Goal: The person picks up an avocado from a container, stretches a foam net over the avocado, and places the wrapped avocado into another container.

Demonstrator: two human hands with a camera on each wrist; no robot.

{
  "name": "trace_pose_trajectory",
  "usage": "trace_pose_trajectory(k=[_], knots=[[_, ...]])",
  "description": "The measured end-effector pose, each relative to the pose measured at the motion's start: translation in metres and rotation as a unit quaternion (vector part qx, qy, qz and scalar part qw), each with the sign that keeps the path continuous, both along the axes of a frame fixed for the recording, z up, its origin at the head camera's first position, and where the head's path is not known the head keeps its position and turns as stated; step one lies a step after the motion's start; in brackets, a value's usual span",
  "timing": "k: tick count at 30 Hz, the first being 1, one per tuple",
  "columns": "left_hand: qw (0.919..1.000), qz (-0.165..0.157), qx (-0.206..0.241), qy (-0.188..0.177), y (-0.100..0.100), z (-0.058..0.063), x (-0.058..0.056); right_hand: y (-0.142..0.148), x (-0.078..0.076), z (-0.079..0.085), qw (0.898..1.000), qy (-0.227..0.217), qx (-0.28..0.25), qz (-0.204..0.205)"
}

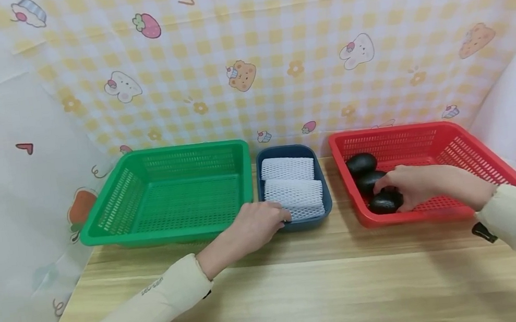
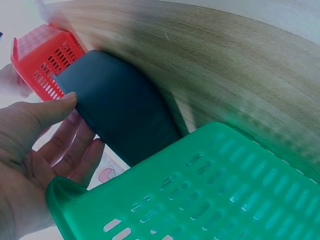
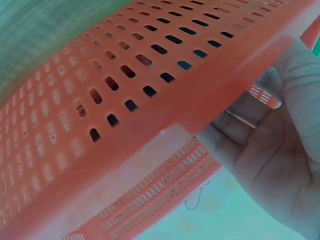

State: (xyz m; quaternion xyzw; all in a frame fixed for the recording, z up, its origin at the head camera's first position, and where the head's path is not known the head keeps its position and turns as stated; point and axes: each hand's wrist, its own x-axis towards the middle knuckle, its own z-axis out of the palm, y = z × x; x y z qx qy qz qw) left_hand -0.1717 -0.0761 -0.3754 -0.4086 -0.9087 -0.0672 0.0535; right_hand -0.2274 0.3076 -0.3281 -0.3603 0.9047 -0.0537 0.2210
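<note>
My left hand reaches over the near left corner of a dark blue bin, fingertips at the near white foam net sleeve. In the left wrist view, the thumb lies at the bin's rim and the other fingers are loosely bent past it. My right hand is inside the red basket, its fingers and thumb around the nearest dark avocado. Two more avocados, a middle one and a far one, lie behind it along the left wall. In the right wrist view, the basket wall hides the held avocado.
A green basket stands left of the blue bin, its right rim close to my left hand. Another foam net sleeve lies at the back of the bin. All three containers stand on a wooden table before a checked cloth.
</note>
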Motion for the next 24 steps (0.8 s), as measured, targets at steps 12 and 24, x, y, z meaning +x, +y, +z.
trace_pose_trajectory(k=[12, 24], knots=[[1.0, 0.0, -0.009, -0.001, 0.0, 0.001, -0.001, 0.0, 0.006, 0.017, 0.999, 0.025, 0.003, -0.041], [0.9999, 0.003, -0.014, -0.005, 0.002, 0.003, -0.001, 0.003, 0.009, 0.035, 0.998, 0.048, -0.028, -0.043]])
